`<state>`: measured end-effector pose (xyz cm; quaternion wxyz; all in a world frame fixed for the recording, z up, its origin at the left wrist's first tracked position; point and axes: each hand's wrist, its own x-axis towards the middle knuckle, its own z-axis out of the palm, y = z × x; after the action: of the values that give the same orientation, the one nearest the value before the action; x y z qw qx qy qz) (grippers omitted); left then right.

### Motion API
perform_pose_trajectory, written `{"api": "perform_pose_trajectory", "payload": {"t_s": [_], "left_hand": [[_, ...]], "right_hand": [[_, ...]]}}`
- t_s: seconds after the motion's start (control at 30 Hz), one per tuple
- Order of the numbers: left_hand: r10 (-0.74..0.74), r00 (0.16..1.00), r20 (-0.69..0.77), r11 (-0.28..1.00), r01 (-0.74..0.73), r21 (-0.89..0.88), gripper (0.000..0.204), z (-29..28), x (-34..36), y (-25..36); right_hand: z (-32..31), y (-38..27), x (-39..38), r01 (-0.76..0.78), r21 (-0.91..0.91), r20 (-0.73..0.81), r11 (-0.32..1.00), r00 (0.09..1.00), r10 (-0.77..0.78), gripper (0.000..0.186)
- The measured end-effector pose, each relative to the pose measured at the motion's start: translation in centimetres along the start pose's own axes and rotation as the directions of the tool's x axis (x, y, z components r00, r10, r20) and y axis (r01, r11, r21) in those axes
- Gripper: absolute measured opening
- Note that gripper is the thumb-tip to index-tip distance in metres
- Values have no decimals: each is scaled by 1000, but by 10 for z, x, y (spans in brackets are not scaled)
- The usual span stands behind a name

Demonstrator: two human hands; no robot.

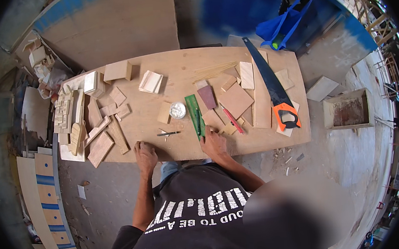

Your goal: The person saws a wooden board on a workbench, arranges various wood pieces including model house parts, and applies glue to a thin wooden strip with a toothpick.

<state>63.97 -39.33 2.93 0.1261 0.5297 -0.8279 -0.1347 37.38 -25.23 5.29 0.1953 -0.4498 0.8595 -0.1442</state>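
At the front edge of the table, my left hand [145, 155] rests with its fingers curled in, and no object shows in it. My right hand [214, 144] has its bent fingers closed on the near end of a flat green ruler [191, 107]. Across that ruler lies a dark pen [198, 120]. Between my hands sits a second dark pen or pencil [168, 133], beside small wood chips. A round tub of white paste [177, 110] stands left of the ruler, against a small wood block [164, 112]. A red pen-like tool [232, 120] lies to the right.
A handsaw [271, 79] with an orange and black handle spans the table's right side. Square wood pieces [236, 100] and thin sticks [214, 70] lie nearby. Wooden blocks [117, 71] and a carved wooden model [63, 111] occupy the left. A blue bag [285, 26] hangs behind.
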Motion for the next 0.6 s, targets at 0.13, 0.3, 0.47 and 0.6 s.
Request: {"api": "perform_pose_trajectory", "payload": {"t_s": [0.13,0.3,0.47,0.6], "left_hand": [[-37,999,3,999,37,-5,59,3,-4,4],[14,999,29,998,-16,67,56,2,-13,5],[-94,993,69,981,104,-162,54,-9,-32,-2],[-152,981,117,941,180,-287,53,-24,-75,-9]], "right_hand": [[-18,10,11,4,73,-22,997,1000,-3,39],[-61,58,98,139,86,-315,987,943,-105,35],[-100,81,223,364,-186,-215,912,891,-400,54],[-99,87,268,513,-245,-34,823,844,-536,58]]}}
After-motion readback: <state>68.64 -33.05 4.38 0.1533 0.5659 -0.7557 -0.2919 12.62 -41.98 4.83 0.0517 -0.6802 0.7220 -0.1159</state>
